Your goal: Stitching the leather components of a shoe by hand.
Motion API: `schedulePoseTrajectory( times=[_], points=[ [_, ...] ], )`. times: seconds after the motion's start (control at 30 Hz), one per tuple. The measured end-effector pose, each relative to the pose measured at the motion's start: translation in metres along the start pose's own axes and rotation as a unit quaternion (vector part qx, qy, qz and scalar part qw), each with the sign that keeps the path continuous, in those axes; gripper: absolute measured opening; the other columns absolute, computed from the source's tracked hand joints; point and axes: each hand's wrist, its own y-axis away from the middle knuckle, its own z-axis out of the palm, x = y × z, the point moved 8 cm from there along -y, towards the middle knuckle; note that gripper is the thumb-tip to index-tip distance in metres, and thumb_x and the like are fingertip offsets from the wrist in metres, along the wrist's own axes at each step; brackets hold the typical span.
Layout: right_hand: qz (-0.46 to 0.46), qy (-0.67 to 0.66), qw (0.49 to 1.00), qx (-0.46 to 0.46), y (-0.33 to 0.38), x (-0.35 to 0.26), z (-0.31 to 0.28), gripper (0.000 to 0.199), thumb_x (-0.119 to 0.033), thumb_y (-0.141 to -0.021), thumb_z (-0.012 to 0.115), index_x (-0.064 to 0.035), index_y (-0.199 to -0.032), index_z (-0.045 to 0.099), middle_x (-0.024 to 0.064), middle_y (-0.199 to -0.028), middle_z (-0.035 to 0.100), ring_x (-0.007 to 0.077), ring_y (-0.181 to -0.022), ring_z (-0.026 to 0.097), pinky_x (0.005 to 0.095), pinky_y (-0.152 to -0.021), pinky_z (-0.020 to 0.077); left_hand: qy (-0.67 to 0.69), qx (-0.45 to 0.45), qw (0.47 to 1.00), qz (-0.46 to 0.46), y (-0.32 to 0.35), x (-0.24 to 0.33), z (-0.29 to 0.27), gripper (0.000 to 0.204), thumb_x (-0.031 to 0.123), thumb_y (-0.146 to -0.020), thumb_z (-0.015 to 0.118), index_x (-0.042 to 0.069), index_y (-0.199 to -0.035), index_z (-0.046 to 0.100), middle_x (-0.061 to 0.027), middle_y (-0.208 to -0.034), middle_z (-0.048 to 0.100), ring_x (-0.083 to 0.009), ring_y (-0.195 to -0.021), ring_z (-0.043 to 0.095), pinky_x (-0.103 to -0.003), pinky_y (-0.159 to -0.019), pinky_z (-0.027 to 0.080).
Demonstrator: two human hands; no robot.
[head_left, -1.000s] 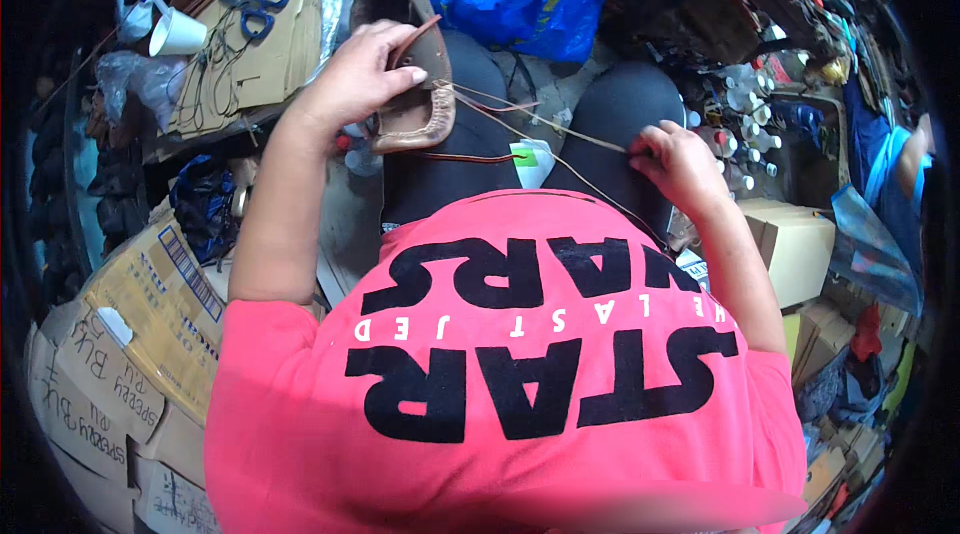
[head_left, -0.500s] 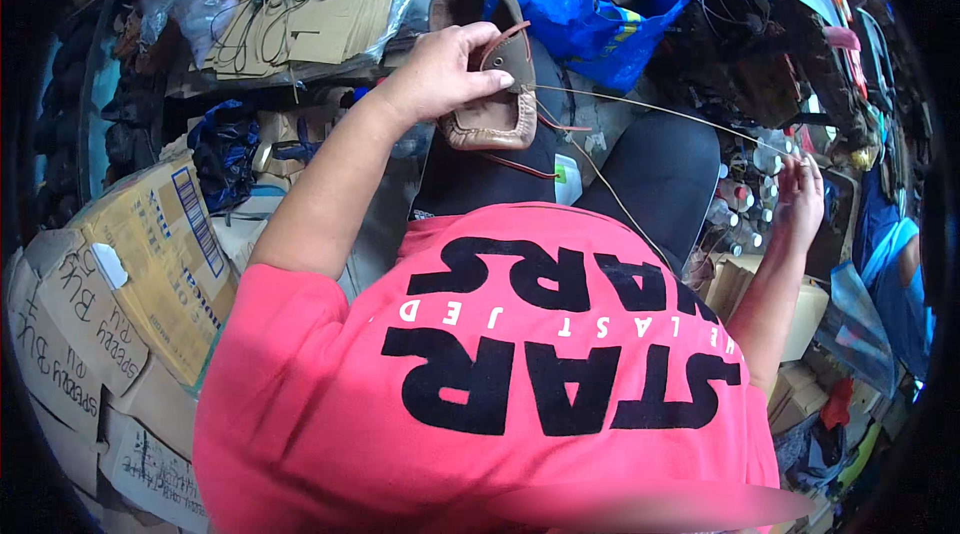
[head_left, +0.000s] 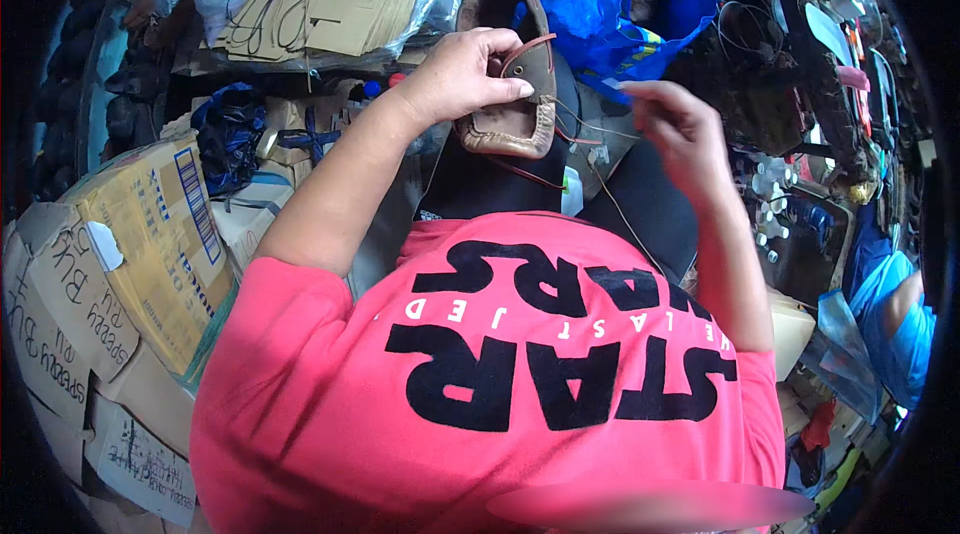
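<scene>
Two hands work on one brown shoe (head_left: 541, 76), which sits above the left thigh (head_left: 452, 179), puckered end toward the pink shirt (head_left: 590, 354). The left hand (head_left: 462, 76) has its fingers closed on the shoe's side, thumb pressed near an eyelet (head_left: 518, 71). The right hand (head_left: 685, 129) hangs apart from it, fingers curled nearly together (blur hides whether they pinch anything; I cannot tell). Gathered stitching (head_left: 547, 124) shows along the near end, so that stretch of seam looks done. Thread (head_left: 622, 217) trails loose toward the shirt, which suggests the sewing is unfinished, fastening and trimming included. The lace (head_left: 540, 40) also hangs untied.
</scene>
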Motion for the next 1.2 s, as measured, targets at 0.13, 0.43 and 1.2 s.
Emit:
schedulePoseTrajectory(
  times=[0.13, 0.43, 1.2],
  points=[
    [-0.077, 0.119, 0.99, -0.023, -0.015, -0.016, 0.035, 0.02, -0.003, -0.082, 0.061, -0.0047, -0.102, 0.068, 0.0093, -0.085, 0.066, 0.014, -0.077, 0.062, 0.0261, -0.07, 0.0486, -0.015, -0.002, 1.0, 0.002, 0.0, 0.005, -0.003, 0.028, 0.022, -0.069, 0.075, 0.002, -0.085, 0.062, -0.0092, -0.073, 0.061, -0.0169, -0.068, 0.058, -0.031, -0.065, 0.047],
    [-0.064, 0.144, 0.987, -0.036, -0.024, -0.017, 0.047, 0.02, -0.006, -0.081, 0.062, -0.0049, -0.1, 0.068, 0.0159, -0.089, 0.066, 0.0249, -0.078, 0.066, 0.032, -0.07, 0.0506, 0.0, -0.011, 1.0, -0.017, 0.004, 0.002, -0.004, 0.022, 0.015, -0.073, 0.075, 0.001, -0.085, 0.061, -0.0004, -0.073, 0.058, -0.0068, -0.071, 0.052, -0.026, -0.067, 0.045],
    [0.089, -0.168, 0.968, -0.166, -0.041, 0.055, 0.054, 0.014, -0.009, -0.085, 0.064, -0.0051, -0.098, 0.068, -0.0026, -0.092, 0.063, 0.009, -0.087, 0.054, 0.025, -0.081, 0.0424, 0.021, -0.265, 0.964, 0.019, -0.046, 0.014, 0.036, 0.021, 0.007, -0.075, 0.066, 0.002, -0.096, 0.067, -0.0073, -0.095, 0.067, -0.0157, -0.094, 0.061, -0.03, -0.085, 0.046]
  ],
)
